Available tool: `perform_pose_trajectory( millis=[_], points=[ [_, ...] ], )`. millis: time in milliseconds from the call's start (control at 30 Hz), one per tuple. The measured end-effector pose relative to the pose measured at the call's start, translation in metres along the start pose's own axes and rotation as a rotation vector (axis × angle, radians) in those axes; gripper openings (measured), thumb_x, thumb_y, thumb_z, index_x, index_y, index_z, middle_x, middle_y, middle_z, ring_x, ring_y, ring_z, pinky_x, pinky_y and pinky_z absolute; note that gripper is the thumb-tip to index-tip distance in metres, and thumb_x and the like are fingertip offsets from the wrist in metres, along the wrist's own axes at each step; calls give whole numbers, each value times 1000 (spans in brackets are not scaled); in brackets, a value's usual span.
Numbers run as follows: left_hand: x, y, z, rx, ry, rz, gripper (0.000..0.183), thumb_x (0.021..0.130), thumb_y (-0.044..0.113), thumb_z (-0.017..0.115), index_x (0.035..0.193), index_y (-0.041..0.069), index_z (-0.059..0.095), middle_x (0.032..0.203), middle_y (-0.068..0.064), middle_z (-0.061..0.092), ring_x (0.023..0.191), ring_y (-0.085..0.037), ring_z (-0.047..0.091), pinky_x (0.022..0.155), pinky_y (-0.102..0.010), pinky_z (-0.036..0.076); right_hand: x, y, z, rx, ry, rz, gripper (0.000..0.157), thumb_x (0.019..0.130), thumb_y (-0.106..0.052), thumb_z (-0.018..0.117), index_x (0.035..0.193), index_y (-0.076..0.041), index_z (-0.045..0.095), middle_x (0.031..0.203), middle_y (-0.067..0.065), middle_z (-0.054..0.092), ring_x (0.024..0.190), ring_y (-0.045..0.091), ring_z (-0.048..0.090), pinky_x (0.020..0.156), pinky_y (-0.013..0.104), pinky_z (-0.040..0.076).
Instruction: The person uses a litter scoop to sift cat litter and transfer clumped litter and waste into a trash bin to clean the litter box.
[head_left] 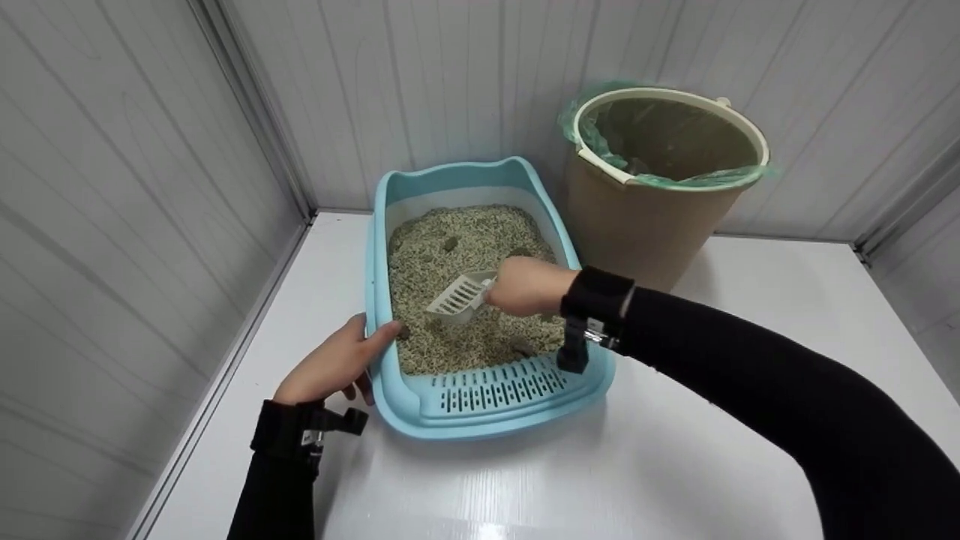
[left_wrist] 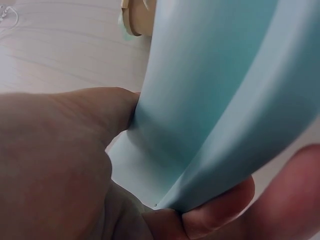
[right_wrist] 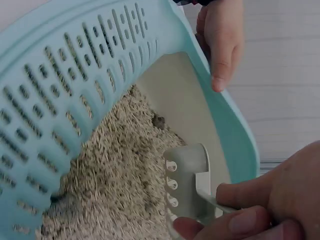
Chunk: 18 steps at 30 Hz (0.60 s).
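Observation:
A blue litter box [head_left: 487,427] holds pellet litter [head_left: 472,232] with several dark clumps [head_left: 450,244] in it. My left hand [head_left: 337,364] grips the box's left rim, thumb over the top and fingers curled under the outer lip, as the left wrist view shows. Over the litter, my right hand [head_left: 525,286] holds a pale slotted litter scoop [head_left: 459,298] by its handle. The scoop's blade points to the left, and no clump shows on it. In the right wrist view, a small clump [right_wrist: 158,121] lies by the box's inner wall, beyond the scoop.
Behind the box to the right stands a tall brown bin [head_left: 637,217] lined with a green plastic bag [head_left: 600,146]. Grey panel walls [head_left: 450,75] close in the white table [head_left: 465,487] at the back and sides. A slotted ledge [head_left: 495,386] spans the box's near end.

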<state>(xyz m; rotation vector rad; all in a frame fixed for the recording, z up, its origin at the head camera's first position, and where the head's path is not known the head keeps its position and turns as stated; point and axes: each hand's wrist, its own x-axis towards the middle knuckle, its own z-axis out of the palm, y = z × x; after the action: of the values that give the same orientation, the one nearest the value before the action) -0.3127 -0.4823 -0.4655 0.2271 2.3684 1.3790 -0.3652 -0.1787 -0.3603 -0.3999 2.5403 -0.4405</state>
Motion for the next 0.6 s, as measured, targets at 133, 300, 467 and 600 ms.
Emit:
perform_pose_trajectory(
  millis=[133,300,467,600],
  points=[
    [1,2,3,0,4,18,63,117,58,53,144,2,46,94,-18,76,57,-33,74,47,-40,56,18,-11,0,-51,-109,-19,47,119,-18,48,73,-18,44,68,-1,36,56,15,35,62,33,34],
    [1,4,7,-3,16,12,66,115,62,54,140,1,47,89,-18,75,56,-32,73,45,-35,53,46,-29,1,-608,-250,-237,44,115,2,51,74,-14,48,71,1,39,61,15,32,63,29,30],
    [-4,7,13,1,23,7,64,115,60,53,142,3,47,89,-17,74,54,-30,72,45,-35,53,68,-49,19,-881,-281,-352,37,113,1,59,79,-12,53,77,2,44,68,17,36,64,29,32],
    [-8,9,14,13,25,14,62,116,61,53,141,5,47,89,-16,73,53,-28,71,46,-35,54,79,-59,29,-927,-255,-361,35,115,-1,55,81,-11,51,85,3,48,75,18,41,69,29,36]
  ],
)
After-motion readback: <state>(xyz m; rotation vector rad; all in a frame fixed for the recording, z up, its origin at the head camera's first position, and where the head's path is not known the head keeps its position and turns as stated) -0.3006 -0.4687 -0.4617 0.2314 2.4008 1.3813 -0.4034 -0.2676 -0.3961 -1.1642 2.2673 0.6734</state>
